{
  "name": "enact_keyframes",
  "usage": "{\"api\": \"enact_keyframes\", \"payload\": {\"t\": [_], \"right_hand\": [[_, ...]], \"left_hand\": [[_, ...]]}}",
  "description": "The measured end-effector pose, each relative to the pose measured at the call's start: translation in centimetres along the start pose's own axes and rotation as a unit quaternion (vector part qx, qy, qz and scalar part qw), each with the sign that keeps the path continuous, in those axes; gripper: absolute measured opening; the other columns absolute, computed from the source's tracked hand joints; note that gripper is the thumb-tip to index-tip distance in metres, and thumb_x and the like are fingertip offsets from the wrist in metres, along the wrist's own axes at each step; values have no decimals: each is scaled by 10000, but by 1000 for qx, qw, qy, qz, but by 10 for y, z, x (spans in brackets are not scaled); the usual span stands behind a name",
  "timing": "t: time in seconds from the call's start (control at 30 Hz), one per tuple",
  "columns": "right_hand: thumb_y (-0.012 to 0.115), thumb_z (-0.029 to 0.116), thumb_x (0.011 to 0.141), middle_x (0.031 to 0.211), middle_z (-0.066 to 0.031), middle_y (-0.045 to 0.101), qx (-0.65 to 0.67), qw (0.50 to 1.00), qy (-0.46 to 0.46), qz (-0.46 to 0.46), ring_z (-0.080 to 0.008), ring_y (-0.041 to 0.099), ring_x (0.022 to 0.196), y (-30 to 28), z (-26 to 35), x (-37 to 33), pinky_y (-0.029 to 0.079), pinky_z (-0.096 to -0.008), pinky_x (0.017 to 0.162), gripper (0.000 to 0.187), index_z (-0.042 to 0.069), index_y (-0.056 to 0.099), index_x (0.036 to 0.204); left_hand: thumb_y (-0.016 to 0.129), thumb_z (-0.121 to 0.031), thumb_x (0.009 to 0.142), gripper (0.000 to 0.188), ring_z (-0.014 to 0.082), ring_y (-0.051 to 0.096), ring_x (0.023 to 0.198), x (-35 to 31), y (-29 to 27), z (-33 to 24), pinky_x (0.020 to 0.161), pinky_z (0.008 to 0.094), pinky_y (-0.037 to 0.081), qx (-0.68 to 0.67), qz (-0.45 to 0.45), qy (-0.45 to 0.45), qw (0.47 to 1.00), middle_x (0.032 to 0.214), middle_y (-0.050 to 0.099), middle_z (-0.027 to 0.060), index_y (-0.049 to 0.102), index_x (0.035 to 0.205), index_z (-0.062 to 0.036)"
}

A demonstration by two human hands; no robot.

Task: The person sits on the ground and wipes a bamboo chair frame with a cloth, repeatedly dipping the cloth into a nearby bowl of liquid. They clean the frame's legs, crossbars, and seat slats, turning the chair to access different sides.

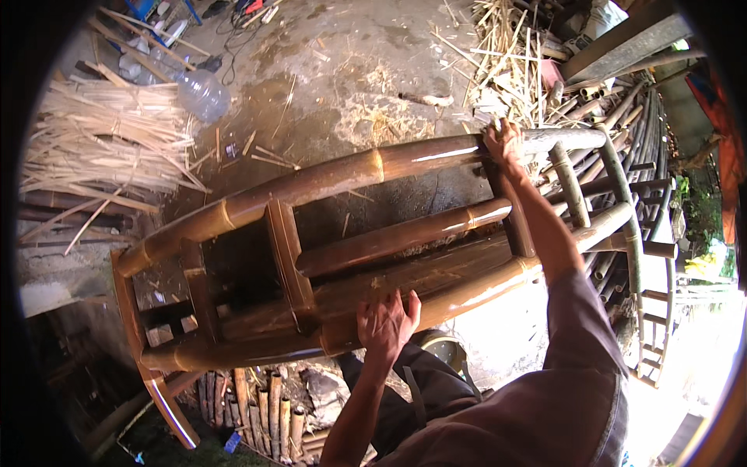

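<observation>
A long, glossy dark-brown bamboo bench stretches across the view in front of me, with thick rails, short uprights and a slatted seat. My left hand lies on its near rail, fingers spread apart over the edge of the seat. Farther away and to the right, my right hand is closed around the far rail, where an upright meets it. The underside of that grip is hidden.
Split bamboo strips are heaped at left beside a clear plastic jug. Bamboo scraps and poles pile up at the far right. Cut bamboo pieces stand below the bench. A bucket is near my legs. A paler bamboo frame stands at right.
</observation>
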State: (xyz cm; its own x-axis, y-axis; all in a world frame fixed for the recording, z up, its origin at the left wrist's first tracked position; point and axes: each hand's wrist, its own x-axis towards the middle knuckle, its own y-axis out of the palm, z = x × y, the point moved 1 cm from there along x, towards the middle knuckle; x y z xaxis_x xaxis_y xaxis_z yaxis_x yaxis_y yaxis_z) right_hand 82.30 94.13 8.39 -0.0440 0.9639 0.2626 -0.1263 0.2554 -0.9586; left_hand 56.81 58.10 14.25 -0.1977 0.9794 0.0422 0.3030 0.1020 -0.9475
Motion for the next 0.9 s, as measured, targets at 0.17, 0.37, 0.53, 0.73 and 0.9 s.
{"api": "enact_keyframes", "payload": {"t": [0.17, 0.37, 0.53, 0.73, 0.9], "right_hand": [[613, 365, 868, 1071, -155, 609, 200, 953, -215, -67, -300, 590, 1038, 28, 174, -64, 484, -455, 888, 391, 66, 566, 1116], [395, 327, 960, 1143, -169, 592, 211, 954, -132, 169, -296, 559, 1077, 3, 108, -27, 437, -441, 960, 402, 73, 549, 1230], [459, 219, 959, 1189, -101, 582, -179, 967, -104, 149, -177, 553, 1053, -30, 59, 8, 464, -322, 914, 308, 99, 602, 1204], [561, 276, 920, 1355, -142, 466, 36, 907, -360, 214, -352, 421, 1267, -25, 233, -64, 354, -437, 1082, 474, 166, 446, 1367], [659, 133, 812, 1236, -78, 498, -100, 796, -580, 142, -282, 471, 1184, -38, 43, -18, 443, -407, 1018, 527, 327, 508, 1277]], "left_hand": [[556, -394, 872, 300, 245, 659, 716, 6, -1, -11, 768, 386, 472, 2, 20, 20, 1000, 782, 687, 72, 690, 846, -127], [576, -393, 855, 308, 223, 633, 688, -2, 4, 6, 717, 372, 448, 0, -18, 41, 999, 690, 647, 60, 673, 776, -112], [553, -384, 859, 306, 256, 658, 731, 4, 0, -3, 794, 403, 470, 8, -9, 16, 1000, 751, 679, 89, 676, 801, -110], [587, -375, 849, 268, 261, 636, 661, 7, -5, -5, 719, 386, 476, 13, 14, 29, 999, 737, 664, 71, 677, 862, -122], [605, -376, 840, 247, 248, 617, 611, 4, 0, -2, 697, 371, 468, 29, -20, 32, 999, 700, 645, 35, 680, 844, -141]]}}
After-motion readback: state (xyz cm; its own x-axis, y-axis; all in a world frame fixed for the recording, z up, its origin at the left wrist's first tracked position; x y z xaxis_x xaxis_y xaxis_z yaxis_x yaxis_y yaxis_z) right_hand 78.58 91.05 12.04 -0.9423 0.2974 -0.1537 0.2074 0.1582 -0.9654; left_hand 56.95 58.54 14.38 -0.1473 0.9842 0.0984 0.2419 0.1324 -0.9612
